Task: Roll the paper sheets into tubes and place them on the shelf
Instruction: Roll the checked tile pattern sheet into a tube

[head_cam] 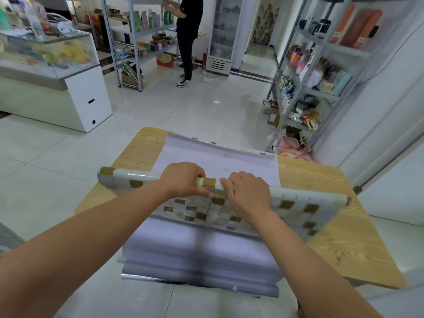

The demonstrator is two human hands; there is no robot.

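Observation:
A mosaic-patterned paper sheet, white with brown squares, is partly rolled into a long tube (128, 177) lying across the wooden table (339, 235). My left hand (183, 177) grips the tube near its middle, fingers curled over the top. My right hand (247, 191) lies beside it with fingers curled over the roll's edge. The unrolled part of the sheet (206, 212) lies under my wrists. The sheet's white backing (220, 161), printed with numbers, stretches away beyond the tube. More pale sheets (202, 255) are stacked beneath, hanging over the near table edge.
A metal shelf unit (307, 88) full of goods stands at the right, another shelf unit (137, 37) at the back. A person in black (188, 31) stands by the back shelf. A glass counter (50, 65) is at the left. Tiled floor (183, 111) lies between.

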